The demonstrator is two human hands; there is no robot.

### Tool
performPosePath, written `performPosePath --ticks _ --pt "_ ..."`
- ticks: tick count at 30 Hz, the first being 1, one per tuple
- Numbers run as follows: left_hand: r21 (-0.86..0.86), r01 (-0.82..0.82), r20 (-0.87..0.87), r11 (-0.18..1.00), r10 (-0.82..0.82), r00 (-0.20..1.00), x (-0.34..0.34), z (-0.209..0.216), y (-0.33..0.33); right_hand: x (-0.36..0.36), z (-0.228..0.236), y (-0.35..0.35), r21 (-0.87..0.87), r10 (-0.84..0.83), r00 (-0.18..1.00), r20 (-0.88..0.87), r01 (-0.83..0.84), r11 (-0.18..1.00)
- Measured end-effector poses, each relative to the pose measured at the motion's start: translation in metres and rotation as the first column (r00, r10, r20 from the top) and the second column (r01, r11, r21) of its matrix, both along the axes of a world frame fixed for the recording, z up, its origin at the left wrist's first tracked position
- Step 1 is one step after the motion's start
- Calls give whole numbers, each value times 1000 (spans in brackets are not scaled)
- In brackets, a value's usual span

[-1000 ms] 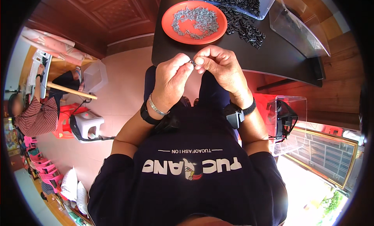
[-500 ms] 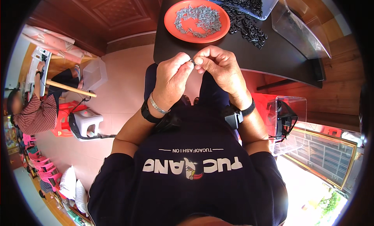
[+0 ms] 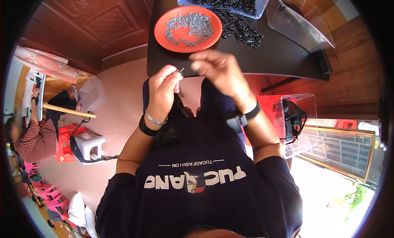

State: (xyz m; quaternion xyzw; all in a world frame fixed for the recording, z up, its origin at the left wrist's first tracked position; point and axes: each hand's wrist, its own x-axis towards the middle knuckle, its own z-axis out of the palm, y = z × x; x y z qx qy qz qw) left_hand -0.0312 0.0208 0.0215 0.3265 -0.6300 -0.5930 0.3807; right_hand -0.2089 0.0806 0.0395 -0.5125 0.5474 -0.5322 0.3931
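Observation:
My left hand (image 3: 162, 90) pinches a small black plastic piece (image 3: 178, 71) between thumb and fingers, over my lap near the table edge. A thin grey screw (image 3: 182, 69) sticks up out of that piece. Apart from it, my right hand (image 3: 221, 73) hovers at the table's near edge, a little blurred, fingers stretched out and nothing visible in them. Just beyond those fingers lies an orange-red plate (image 3: 160, 36) bearing many small grey screws (image 3: 199, 26). To the plate's right, loose black plastic pieces (image 3: 242, 30) are heaped on the dark table (image 3: 279, 59).
A clear bin (image 3: 262, 10) full of black pieces stands at the table's back, beside a tilted clear lid (image 3: 299, 24). At my right is a clear box (image 3: 310, 114) holding black gear. Another person (image 3: 37, 139) sits far left near a white stool (image 3: 88, 143).
My hands have come apart; the right has lifted away from the black piece and turned toward the plate. The left keeps its pinch. The whole view has shifted a little.

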Motion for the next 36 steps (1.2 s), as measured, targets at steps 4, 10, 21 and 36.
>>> performPosePath --ticks 4,10,21,36 --pt "21 35 16 999 -35 999 13 1 -6 -88 1 -9 -337 -534 733 -421 421 842" --pt "23 54 24 998 -54 998 13 3 -2 -150 -6 -24 -285 -455 480 -750 387 877" --pt "25 48 39 999 -49 998 15 6 1 -137 -8 -51 -135 -242 295 -924 341 930" --pt "25 139 -87 990 -136 987 -1 19 1 -55 0 -11 -93 110 790 603 -67 993"
